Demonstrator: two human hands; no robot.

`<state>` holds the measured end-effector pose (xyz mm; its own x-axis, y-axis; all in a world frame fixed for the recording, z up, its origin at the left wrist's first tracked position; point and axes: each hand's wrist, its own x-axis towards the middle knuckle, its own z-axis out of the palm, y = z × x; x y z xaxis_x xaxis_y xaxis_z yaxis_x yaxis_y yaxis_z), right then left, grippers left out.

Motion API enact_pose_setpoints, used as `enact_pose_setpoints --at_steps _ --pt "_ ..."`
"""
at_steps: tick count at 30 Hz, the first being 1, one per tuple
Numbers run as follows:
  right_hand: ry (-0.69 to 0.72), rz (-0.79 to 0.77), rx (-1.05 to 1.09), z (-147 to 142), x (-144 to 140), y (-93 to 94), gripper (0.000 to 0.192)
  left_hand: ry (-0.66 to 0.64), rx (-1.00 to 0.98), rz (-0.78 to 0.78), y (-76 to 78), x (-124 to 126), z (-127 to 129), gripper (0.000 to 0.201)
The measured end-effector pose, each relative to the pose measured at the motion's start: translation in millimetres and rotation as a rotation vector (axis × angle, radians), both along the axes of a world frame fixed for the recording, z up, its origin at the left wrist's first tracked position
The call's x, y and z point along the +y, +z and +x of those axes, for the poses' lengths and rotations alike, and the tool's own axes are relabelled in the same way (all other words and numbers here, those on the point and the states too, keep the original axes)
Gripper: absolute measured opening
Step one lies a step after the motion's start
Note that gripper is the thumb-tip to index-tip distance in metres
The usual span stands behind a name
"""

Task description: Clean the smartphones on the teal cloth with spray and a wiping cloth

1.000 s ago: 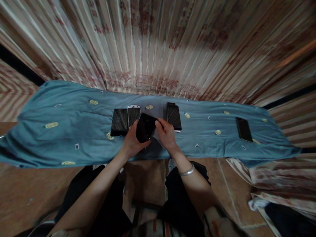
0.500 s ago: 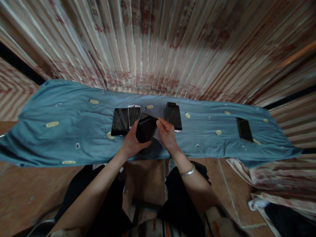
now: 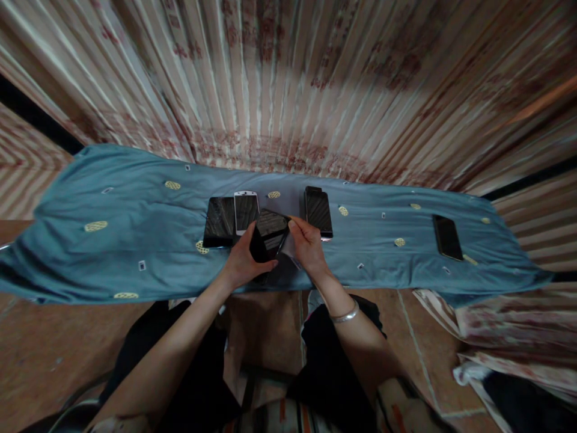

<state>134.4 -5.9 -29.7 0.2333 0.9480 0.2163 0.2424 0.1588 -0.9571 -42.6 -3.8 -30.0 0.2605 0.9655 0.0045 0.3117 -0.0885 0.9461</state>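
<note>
Head view — black phone (image 3: 268,236) between left hand (image 3: 241,260) and right hand (image 3: 309,248).

Wall: a pleated curtain (image 3: 288,90) in cream with faded red print fills the whole back, its folds running top to bottom.
Worktop: a long surface under a teal cloth (image 3: 112,240) dotted with small yellow ovals.
Floor: reddish-brown tiles (image 3: 40,355) with pale grout lines.
Right corner: patterned fabric (image 3: 509,337) heaped on the floor.
Light: soft and dim, brightest on the upper curtain.
</note>
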Motion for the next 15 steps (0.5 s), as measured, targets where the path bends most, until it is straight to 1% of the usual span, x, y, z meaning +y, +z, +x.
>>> enact_pose_setpoints --at_steps 5,7,8,10,12,14,15 --pt "-0.052 0.006 -0.066 0.4 3.0 -1.8 0.038 0.057 -0.059 -0.031 -2.6 -2.4 3.8 0.109" --pt "-0.065 0.006 -0.081 1.3 5.4 -2.4 0.039 0.050 -0.120 -0.065 -3.5 -3.8 5.1 0.106" --pt "-0.065 0.001 -0.080 2.1 6.6 -2.6 0.039 0.038 -0.172 -0.089 -4.0 -4.4 5.4 0.101" --pt "-0.055 -0.016 -0.067 4.1 8.9 -2.8 0.039 0.035 -0.291 -0.159 -5.3 -5.3 5.1 0.083" --pt "-0.045 -0.034 -0.049 6.4 10.7 -2.9 0.038 0.095 -0.389 -0.248 -6.4 -5.4 3.6 0.067" --pt "-0.036 -0.044 -0.028 8.3 11.9 -2.9 0.038 0.175 -0.452 -0.345 -6.2 -4.8 1.3 0.058" --pt "-0.032 -0.047 -0.017 8.9 12.3 -2.9 0.038 0.194 -0.482 -0.393 -5.5 -4.3 0.1 0.054"
